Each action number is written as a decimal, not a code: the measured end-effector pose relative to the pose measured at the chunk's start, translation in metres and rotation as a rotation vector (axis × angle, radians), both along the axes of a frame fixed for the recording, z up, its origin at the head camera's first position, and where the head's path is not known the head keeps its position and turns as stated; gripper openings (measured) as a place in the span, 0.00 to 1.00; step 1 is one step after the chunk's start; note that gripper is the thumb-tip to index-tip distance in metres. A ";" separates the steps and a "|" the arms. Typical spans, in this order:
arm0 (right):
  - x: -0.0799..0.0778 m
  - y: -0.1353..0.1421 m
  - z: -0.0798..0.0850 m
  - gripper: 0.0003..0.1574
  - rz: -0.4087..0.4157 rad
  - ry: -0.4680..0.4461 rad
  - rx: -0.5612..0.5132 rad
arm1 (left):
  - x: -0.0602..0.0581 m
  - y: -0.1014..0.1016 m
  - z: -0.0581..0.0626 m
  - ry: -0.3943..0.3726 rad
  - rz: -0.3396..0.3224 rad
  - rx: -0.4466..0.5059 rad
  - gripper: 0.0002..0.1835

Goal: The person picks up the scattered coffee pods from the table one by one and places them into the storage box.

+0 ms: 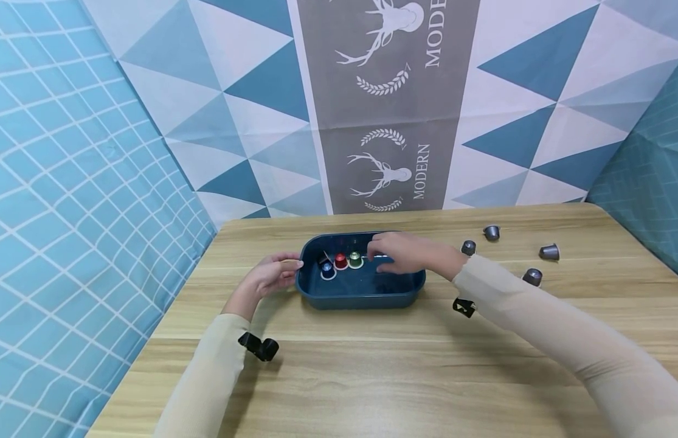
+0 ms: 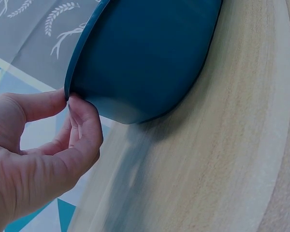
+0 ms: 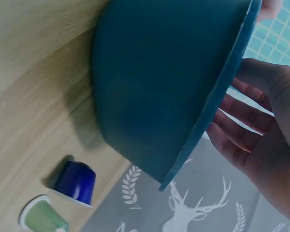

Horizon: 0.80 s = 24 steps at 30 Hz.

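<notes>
A dark blue oval basin (image 1: 360,302) stands on the wooden table. My left hand (image 1: 274,274) pinches its left rim between thumb and forefinger, as the left wrist view shows closely (image 2: 53,140). Over the right half of the basin is my right hand (image 1: 396,250), its fingers reaching down inside and thumb apart from them; I see nothing held. In the right wrist view the rim partly covers the fingertips of the right hand (image 3: 261,121). Inside the basin at left lie a blue coffee capsule (image 1: 328,271), a red capsule (image 1: 341,261), a green capsule (image 1: 356,260) and a dark, tilted one.
Several capsules lie scattered on the table right of the basin, among them a dark capsule (image 1: 491,232), a tipped capsule (image 1: 549,252) and another capsule (image 1: 532,277). The right wrist view shows a blue capsule (image 3: 77,182) and a green capsule (image 3: 42,215). Patterned cloth (image 1: 251,121) hangs behind.
</notes>
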State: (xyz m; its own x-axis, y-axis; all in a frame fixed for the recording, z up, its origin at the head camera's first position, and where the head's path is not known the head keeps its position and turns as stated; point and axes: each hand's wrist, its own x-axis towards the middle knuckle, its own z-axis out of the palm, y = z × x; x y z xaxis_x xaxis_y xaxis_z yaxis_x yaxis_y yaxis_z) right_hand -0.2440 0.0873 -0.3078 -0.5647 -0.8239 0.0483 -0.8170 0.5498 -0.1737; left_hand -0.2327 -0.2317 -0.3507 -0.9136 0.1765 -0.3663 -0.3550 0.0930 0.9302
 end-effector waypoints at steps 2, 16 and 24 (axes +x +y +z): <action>0.001 0.004 -0.001 0.14 0.001 -0.004 -0.028 | 0.000 0.000 0.000 -0.006 0.004 0.002 0.19; 0.011 0.020 -0.002 0.13 -0.015 0.098 -0.070 | -0.001 -0.001 0.000 -0.001 -0.004 0.043 0.19; 0.020 0.030 0.001 0.12 -0.024 0.136 -0.093 | -0.001 0.000 -0.001 -0.005 0.004 0.019 0.18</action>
State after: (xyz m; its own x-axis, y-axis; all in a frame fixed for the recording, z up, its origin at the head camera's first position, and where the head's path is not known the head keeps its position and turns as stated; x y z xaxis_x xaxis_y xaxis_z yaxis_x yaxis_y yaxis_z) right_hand -0.2237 0.1176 -0.3072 -0.5670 -0.7989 0.2010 -0.8235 0.5558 -0.1140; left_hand -0.2342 -0.2320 -0.3512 -0.9122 0.1802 -0.3679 -0.3604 0.0740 0.9299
